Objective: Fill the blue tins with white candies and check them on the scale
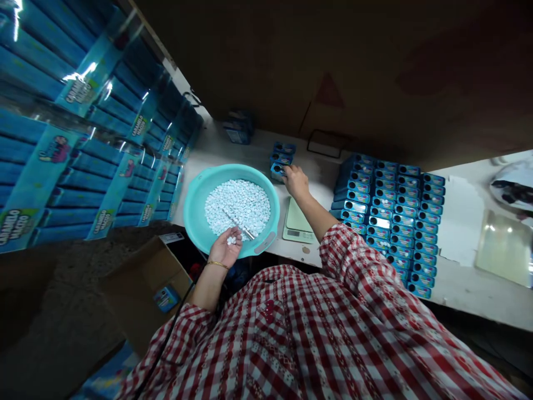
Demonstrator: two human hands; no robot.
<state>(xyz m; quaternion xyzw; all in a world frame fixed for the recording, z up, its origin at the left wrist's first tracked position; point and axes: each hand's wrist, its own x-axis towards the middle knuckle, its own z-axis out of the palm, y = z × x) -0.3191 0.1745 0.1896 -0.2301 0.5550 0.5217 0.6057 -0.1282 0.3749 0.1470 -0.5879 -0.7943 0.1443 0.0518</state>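
Note:
My left hand is cupped palm up at the near rim of a turquoise basin, with a few small white candies in it. Many more white candies fill the basin's bottom, and a metal scoop or spoon lies partly among them. Beyond the basin's right rim, my right hand has its fingers closed on a small blue tin. Other blue tins stand just behind that one. A pale digital scale sits below my right wrist.
Several rows of blue tins stand on the white table at right. Wrapped packs of blue boxes are stacked at left. An open cardboard box is below them. A big cardboard surface overhangs the back.

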